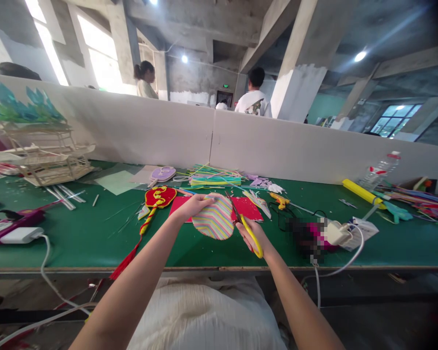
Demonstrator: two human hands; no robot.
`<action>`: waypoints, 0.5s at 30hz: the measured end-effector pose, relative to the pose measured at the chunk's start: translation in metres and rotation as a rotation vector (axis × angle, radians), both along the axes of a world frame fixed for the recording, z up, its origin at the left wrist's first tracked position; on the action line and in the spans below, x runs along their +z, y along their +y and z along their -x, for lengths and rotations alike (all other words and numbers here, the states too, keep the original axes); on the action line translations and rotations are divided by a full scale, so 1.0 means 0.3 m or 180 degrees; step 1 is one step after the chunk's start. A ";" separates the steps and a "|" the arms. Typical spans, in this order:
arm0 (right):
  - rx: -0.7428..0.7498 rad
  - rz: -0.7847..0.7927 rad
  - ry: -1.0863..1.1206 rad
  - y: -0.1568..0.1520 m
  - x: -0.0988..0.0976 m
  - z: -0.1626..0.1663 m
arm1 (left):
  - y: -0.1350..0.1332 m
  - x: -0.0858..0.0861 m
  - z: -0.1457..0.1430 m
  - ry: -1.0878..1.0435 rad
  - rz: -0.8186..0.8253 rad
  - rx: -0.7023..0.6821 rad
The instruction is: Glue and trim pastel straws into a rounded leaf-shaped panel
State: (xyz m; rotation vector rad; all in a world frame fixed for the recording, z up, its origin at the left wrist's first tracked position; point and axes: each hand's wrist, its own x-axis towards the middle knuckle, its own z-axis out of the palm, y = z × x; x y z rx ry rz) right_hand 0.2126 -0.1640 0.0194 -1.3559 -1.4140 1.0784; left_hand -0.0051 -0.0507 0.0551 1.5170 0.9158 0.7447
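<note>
My left hand (pixel 196 204) grips the upper left edge of a rounded, striped piece (pixel 213 219) in pink, yellow and grey-blue, held above the table. My right hand (pixel 254 232) is closed round yellow-handled scissors (pixel 254 239), whose dark blades meet the right edge of the striped piece. Whether the blades are parted I cannot make out. Under both hands lies a red sheet (pixel 248 208). To the left rests a red fan-shaped piece (pixel 161 196) with a yellow twisted handle and a red tassel (pixel 126 261).
Several coloured pipe cleaners (pixel 215 176) lie behind the hands, near a purple fan-shaped piece (pixel 163 173). An orange glue gun (pixel 279 200), a power strip (pixel 336 234) with cables and a plastic bottle (pixel 381 170) are rightward. A stick-built model (pixel 51 158) stands left. A white partition (pixel 160 131) runs behind.
</note>
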 end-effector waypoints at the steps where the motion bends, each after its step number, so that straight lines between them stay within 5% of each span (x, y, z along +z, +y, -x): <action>1: -0.0007 0.0023 0.0023 0.000 0.000 0.001 | 0.000 0.001 0.000 0.0002 0.0000 0.0002; 15: -0.0154 0.0154 0.0065 0.003 -0.006 0.007 | 0.012 -0.008 0.007 0.0050 0.0014 -0.0017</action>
